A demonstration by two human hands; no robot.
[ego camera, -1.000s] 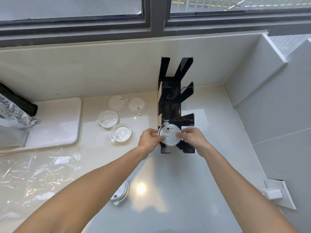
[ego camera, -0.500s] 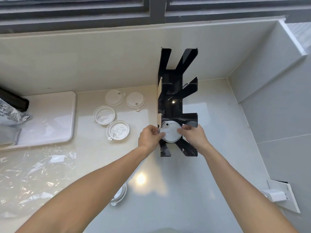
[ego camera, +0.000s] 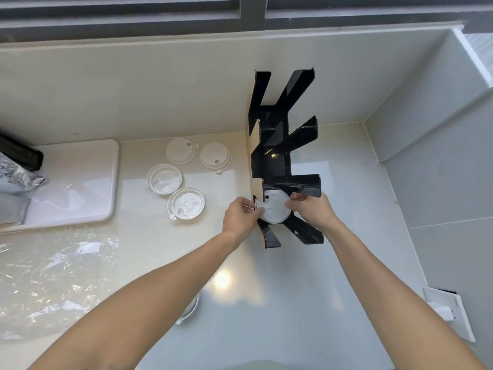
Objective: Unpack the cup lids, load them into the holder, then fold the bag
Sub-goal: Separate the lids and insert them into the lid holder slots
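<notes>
A tall black holder with slanted side slots stands on the counter against the back wall. A white cup lid sits tilted in its lowest slot. My left hand pinches the lid's left rim and my right hand grips its right rim. Several more white lids lie on the counter left of the holder: two flat ones and two turned up. Another lid peeks out under my left forearm. The clear plastic bag lies crumpled at the left.
A white tray lies at the back left with a foil pouch on its left end. A wall socket with a plug sits at the lower right. The grey wall closes in on the right, the window sill behind.
Both hands have kept hold of the lid and pushed it a little deeper into the lowest slot. The view has tipped slightly downward.
</notes>
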